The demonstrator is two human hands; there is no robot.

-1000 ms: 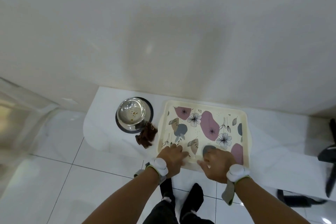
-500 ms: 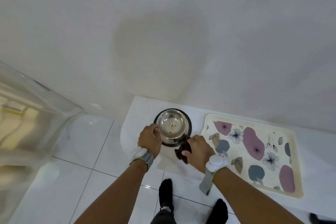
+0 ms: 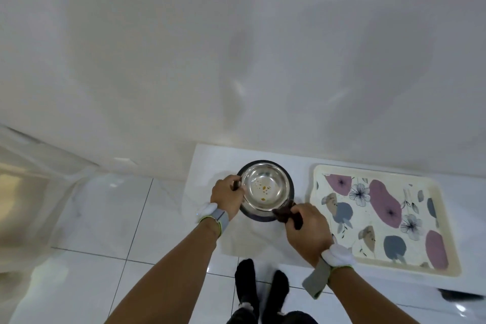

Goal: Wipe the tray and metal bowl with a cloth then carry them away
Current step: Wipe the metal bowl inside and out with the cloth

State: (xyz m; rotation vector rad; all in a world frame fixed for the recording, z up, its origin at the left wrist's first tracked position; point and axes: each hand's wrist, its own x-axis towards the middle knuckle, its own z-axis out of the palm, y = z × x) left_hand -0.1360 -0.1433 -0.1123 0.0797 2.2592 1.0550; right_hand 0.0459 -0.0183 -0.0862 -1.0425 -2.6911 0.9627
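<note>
White raised ledge against the wall carries everything. Rectangular cream tray with a purple-and-grey floral print lies flat at right. Round shiny metal bowl with a dark base ring, brown specks inside, sits just left of it. Left hand wraps the bowl's left rim. Right hand pinches a dark brown cloth touching the near rim.

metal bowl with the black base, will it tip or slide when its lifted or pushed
The metal bowl probably resists tipping: its dark base flares wider than the rim. It looks thin and shiny, so likely light and stiff. On the glossy white ledge it may slide if pushed, though the left hand steadies it.
</note>
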